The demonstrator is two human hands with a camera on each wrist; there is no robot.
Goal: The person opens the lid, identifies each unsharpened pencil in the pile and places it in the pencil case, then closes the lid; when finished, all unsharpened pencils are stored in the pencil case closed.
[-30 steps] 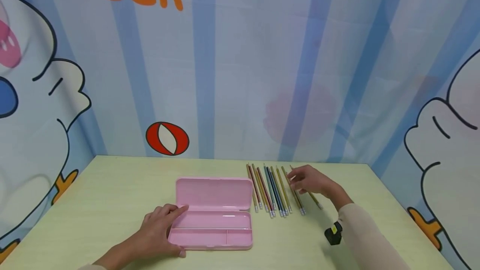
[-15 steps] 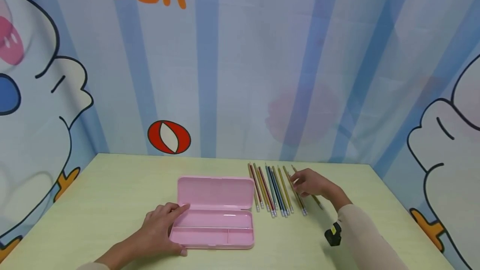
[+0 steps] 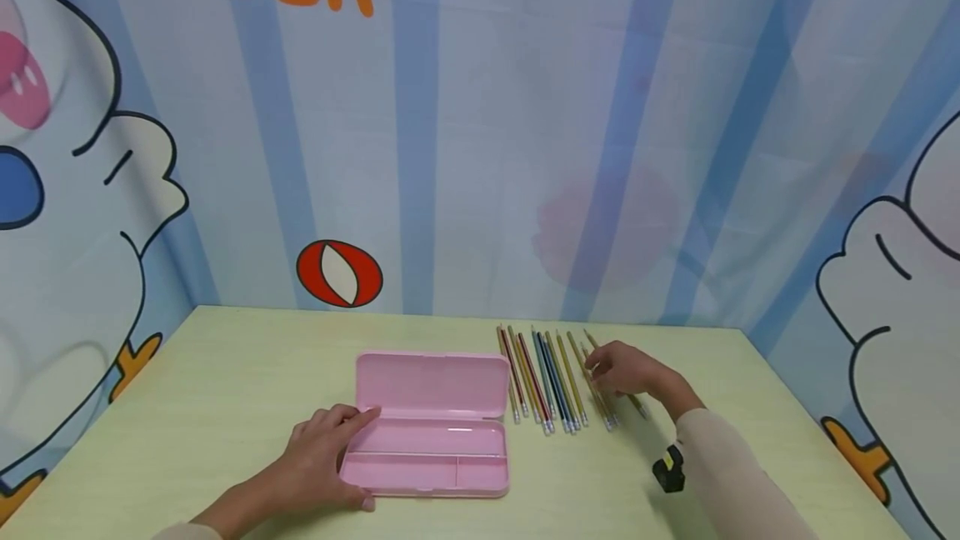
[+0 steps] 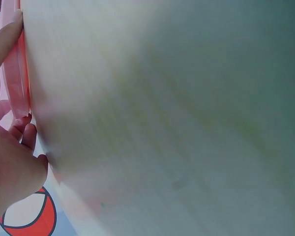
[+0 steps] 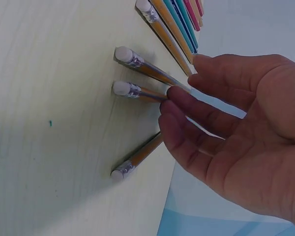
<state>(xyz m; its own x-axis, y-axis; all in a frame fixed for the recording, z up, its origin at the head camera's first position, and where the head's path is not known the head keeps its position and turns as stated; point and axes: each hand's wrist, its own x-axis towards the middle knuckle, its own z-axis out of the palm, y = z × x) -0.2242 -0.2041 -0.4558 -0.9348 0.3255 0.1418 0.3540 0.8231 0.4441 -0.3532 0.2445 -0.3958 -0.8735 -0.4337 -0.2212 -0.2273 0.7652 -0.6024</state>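
Right hand (image 3: 626, 372) shifted slightly nearer, fingers loosely spread over gold pencils (image 5: 137, 66); left hand (image 3: 318, 457), fingers relaxed, steadies open pencil case (image 3: 427, 423).

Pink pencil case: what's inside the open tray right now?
The pink pencil case shows a bare tray with a divider and no pencils. The left hand covers its left end, so that corner cannot be seen. The pencils lie beside it.
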